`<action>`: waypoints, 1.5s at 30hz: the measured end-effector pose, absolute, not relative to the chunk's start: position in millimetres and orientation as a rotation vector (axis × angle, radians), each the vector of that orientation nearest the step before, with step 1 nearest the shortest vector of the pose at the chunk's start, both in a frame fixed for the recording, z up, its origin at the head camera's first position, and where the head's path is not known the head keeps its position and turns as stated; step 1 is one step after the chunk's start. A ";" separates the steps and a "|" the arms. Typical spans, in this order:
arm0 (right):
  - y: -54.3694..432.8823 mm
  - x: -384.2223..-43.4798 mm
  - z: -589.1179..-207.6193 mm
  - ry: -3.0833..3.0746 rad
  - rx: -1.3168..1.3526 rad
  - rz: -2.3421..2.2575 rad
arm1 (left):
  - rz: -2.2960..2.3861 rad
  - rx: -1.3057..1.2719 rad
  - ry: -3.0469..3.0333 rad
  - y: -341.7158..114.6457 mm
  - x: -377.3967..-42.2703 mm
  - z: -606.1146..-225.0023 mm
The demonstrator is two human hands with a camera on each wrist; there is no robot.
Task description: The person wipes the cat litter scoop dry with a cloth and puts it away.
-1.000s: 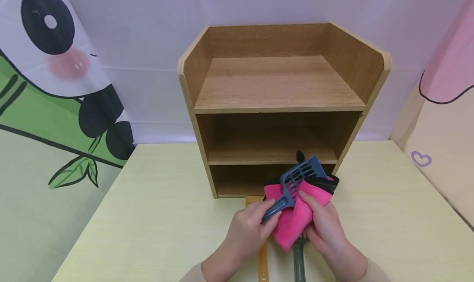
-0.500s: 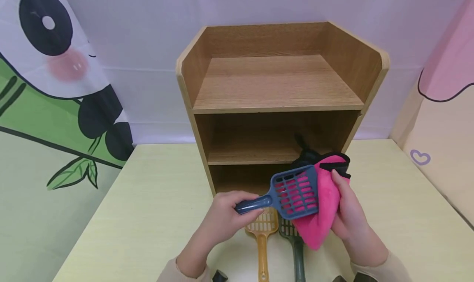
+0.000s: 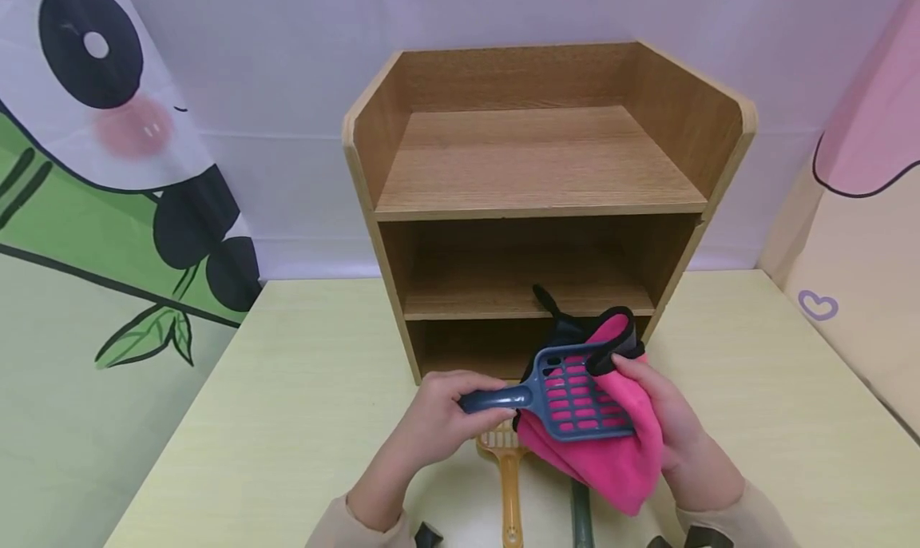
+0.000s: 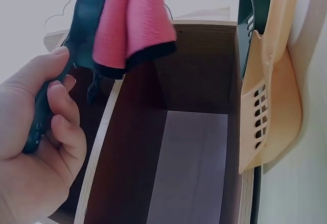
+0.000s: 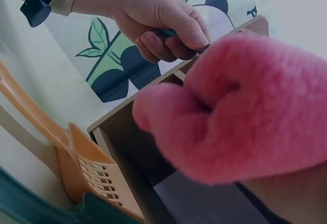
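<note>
Half a second after hanging mostly off the scoop's far side, the pink cloth [image 3: 611, 472] is now spreading behind nearly the whole grid of the blue scoop [image 3: 537, 396], its black edge folding forward over the upper right corner. The blue scoop, slanting upward a second ago, is lying almost level above the table [image 3: 309, 388], in front of the shelf [image 3: 539, 164]. The cloth is also covering the head of the green scoop [image 3: 582, 516], which was showing half a second earlier; only its handle is showing in the head view. The left hand [image 3: 446, 416] is gripping the blue scoop's handle, thumb stretching along it and fingers curling round from the other side, as the left wrist view is showing. The right hand [image 3: 683, 436], sitting slightly lower than before, is pinching the cloth by its black edge, thumb pressing on top; its other fingers are mostly hiding behind the fabric. Below, the orange scoop [image 3: 509, 484] is pointing its handle toward the person.
</note>
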State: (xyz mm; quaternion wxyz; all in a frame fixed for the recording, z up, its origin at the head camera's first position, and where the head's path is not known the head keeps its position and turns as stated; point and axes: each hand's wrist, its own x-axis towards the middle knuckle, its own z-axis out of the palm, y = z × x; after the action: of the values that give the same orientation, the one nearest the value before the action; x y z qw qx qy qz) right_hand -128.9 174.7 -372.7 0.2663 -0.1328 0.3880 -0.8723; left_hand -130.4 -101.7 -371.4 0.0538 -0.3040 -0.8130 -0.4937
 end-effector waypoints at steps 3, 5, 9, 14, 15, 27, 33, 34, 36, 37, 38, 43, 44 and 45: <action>170.9 -125.6 -370.2 1.303 -0.233 -2.364 | -1.482 -0.933 -2.471 -103.6 -129.6 -371.6; 168.1 -122.4 -368.3 1.458 -0.133 -2.370 | -1.456 -0.947 -2.467 -105.0 -129.1 -371.6; 161.3 -115.1 -365.3 1.697 0.117 -2.346 | -1.420 -0.961 -2.469 -109.0 -126.8 -371.1; 157.3 -110.4 -361.7 1.728 0.356 -2.396 | -1.407 -0.948 -2.494 -116.1 -123.3 -368.9; 157.8 -109.6 -360.7 1.708 0.380 -2.430 | -1.409 -0.941 -2.500 -117.8 -122.6 -368.3; 162.9 -99.2 -353.6 2.264 0.283 -2.938 | -1.137 -1.004 -2.526 -117.4 -123.3 -369.8; 143.9 -94.9 -371.4 3.021 -0.896 -2.265 | -1.063 -0.999 -2.503 -108.5 -121.9 -374.8; 139.8 -94.1 -373.1 3.092 -0.982 -2.062 | -1.038 -0.997 -2.502 -107.5 -121.3 -375.1; 133.5 -92.1 -375.0 3.163 -1.020 -1.705 | -1.008 -0.985 -2.499 -106.5 -120.4 -375.8; 131.8 -90.9 -375.5 3.193 -1.002 -1.538 | -1.005 -0.979 -2.496 -106.4 -120.2 -375.9; 131.3 -89.6 -375.3 3.216 -0.980 -1.382 | -1.003 -0.972 -2.491 -106.6 -120.2 -376.0; 137.9 -90.3 -372.0 3.219 -1.048 -1.008 | -1.065 -0.949 -2.485 -108.4 -121.8 -375.6; 139.1 -91.2 -371.6 3.224 -1.078 -0.974 | -1.074 -0.959 -2.478 -108.3 -122.0 -375.3; 139.9 -92.4 -371.6 3.239 -1.109 -0.934 | -1.076 -0.971 -2.465 -108.1 -121.9 -375.1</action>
State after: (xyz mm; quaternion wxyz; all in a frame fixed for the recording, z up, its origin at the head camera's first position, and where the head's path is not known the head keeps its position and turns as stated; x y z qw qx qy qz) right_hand -92.4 139.9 -371.6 -0.2021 -0.3060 0.8939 -0.2577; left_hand -121.9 -108.1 -375.1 0.1406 -0.3364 -0.8534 -0.3724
